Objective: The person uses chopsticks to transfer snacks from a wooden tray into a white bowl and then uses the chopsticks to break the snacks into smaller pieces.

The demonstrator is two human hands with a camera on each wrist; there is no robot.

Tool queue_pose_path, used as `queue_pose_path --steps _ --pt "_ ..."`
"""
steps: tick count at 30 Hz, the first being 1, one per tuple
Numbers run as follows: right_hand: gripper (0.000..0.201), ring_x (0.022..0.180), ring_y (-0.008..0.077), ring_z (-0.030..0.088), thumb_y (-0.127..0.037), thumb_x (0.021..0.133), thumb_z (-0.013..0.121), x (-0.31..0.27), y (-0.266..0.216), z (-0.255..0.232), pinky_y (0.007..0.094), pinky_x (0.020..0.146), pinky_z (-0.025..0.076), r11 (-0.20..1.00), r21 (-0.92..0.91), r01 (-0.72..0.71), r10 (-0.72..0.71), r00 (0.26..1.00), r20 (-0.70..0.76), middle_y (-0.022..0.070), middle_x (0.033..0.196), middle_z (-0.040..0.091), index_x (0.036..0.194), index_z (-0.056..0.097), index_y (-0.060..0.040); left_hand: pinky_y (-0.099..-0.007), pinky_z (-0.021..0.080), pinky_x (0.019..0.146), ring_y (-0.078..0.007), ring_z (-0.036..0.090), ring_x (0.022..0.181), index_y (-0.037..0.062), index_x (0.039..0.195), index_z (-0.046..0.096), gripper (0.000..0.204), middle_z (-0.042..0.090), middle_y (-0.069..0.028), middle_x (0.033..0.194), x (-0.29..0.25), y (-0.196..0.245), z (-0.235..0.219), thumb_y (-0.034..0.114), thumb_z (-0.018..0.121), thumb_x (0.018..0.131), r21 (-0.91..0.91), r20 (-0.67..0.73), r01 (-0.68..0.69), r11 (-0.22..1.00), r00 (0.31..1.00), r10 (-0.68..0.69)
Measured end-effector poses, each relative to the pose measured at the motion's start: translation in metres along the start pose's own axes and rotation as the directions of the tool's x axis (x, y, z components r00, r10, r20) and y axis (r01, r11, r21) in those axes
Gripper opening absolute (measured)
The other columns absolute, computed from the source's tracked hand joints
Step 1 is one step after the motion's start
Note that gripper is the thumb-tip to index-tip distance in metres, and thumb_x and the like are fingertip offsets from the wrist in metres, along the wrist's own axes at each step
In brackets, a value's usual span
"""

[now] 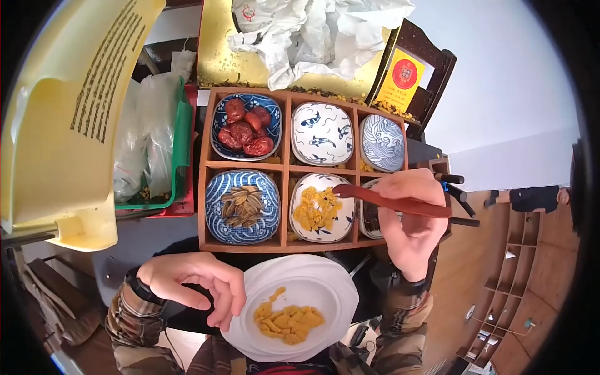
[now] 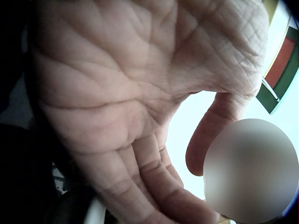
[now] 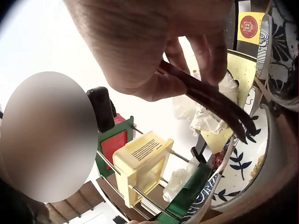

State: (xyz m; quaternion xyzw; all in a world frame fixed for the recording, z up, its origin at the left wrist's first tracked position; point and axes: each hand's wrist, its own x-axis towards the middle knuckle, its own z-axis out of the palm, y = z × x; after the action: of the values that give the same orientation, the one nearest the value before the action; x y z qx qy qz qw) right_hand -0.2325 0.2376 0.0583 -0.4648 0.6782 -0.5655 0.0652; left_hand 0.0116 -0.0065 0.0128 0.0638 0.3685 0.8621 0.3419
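Note:
Dark red wooden tongs (image 1: 400,203) are pinched in my right hand (image 1: 414,228), above the wooden box's lower right side. Their tips point left, over the rim of a white leaf-patterned bowl (image 1: 344,229) that holds crumbly yellow pieces (image 1: 312,211). In the right wrist view both tong tips show slightly apart, with nothing between them. My left hand (image 1: 197,281) hangs loosely curled and holds nothing, at the left rim of a white plate (image 1: 344,284). Flat yellow pieces (image 1: 290,322) lie in a heap on that plate.
The compartmented wooden box (image 1: 286,134) also has bowls of red dates (image 1: 240,128) and brown pods (image 1: 242,206), and empty patterned bowls. A dark-filled bowl is partly behind my right hand. A green basket (image 1: 181,144) with plastic bags and a yellow bin (image 1: 56,137) stand left.

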Motion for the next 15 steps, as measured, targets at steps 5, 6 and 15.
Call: queue_pose_path --steps 5,6,15 --pt "0.027 0.087 0.0184 0.063 0.016 0.073 0.061 0.003 -0.005 0.007 0.03 0.077 0.052 0.998 0.064 -0.014 0.017 0.999 -0.038 0.0109 0.095 0.063 0.092 0.063 -0.0029 -0.0339 0.054 0.082 -0.0263 0.071 0.094 -0.0098 0.116 0.059 0.028 0.07 -0.0185 0.096 -0.001 -0.008 -0.007 0.005 0.059 0.092 -0.033 0.051 -0.066 0.997 0.996 0.067" --pt "0.026 0.087 0.0178 0.063 0.016 0.073 0.061 0.003 -0.004 0.008 0.0289 0.075 0.052 0.998 0.064 -0.002 0.003 1.0 -0.027 0.0112 0.095 0.064 0.091 0.063 -0.0029 -0.0335 0.054 0.082 -0.0256 0.071 0.094 -0.0095 0.116 0.059 0.028 0.07 -0.0182 0.097 -0.002 -0.007 -0.007 0.006 0.059 0.092 -0.025 0.057 -0.058 0.998 0.997 0.059" --pt "0.024 0.084 0.014 0.063 0.016 0.072 0.063 -0.003 0.009 0.026 0.0223 0.065 0.052 0.999 -0.017 -0.03 0.031 0.997 0.07 0.014 0.104 0.067 0.087 0.064 -0.0024 -0.0299 0.05 0.084 -0.0208 0.07 0.098 -0.0039 0.117 0.058 0.033 0.07 -0.0099 0.091 -0.002 -0.006 -0.008 0.015 0.06 0.09 0.011 0.057 -0.004 1.0 0.998 0.004"
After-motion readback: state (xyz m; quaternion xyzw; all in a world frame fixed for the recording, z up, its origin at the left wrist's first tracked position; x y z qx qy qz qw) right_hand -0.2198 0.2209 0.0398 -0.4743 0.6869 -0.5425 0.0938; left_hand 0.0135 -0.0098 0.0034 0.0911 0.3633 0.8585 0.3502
